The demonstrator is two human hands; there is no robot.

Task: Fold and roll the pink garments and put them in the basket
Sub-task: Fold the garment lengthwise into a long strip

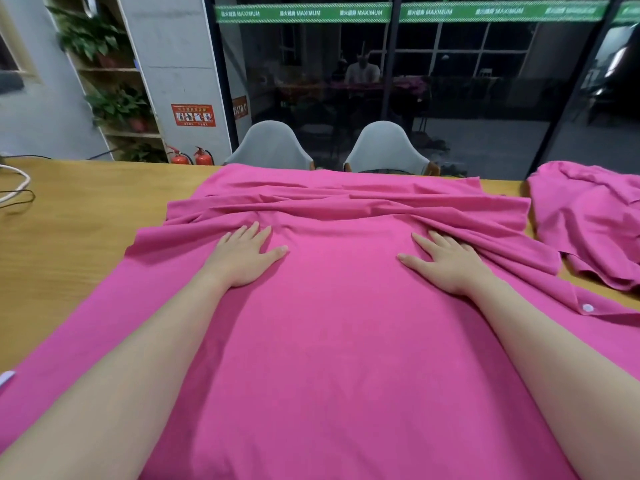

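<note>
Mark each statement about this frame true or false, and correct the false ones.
1. Both hands lie flat on the spread bright pink cotton garment. True: left hand, right hand.
2. A second crumpled pink garment lies to the right. True.
3. The left hand's fingers pinch a fold. False: they lie straight on the cloth.
4. A basket stands on the light wooden table. False: no basket is in view.
5. Two pale grey shell chairs stand behind the table. True.

Green band [304,12] across the glass wall – "MAXIMUM" repeated, red wall notice [193,115] – text illegible
</note>
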